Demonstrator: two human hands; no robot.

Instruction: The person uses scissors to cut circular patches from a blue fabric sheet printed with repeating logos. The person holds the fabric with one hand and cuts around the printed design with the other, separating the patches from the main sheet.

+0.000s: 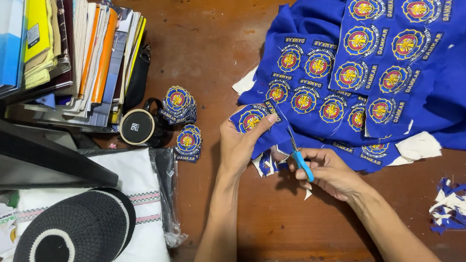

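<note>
Step in hand, as judged: trimming one embroidered patch [251, 119] free of the blue patch sheet [369, 73]. The left hand [239, 145] is closed in a pinch on the patch, thumb on top, holding it up just left of the blades. The right hand [330, 171] is curled through the blue-handled scissors [297, 154], blades slightly parted at the cloth edge. Finished patches [180, 104] are stacked well left on the table [218, 58]; offcuts [449, 204] lie far right. The next cut calls for turning the patch to follow its border closely.
</note>
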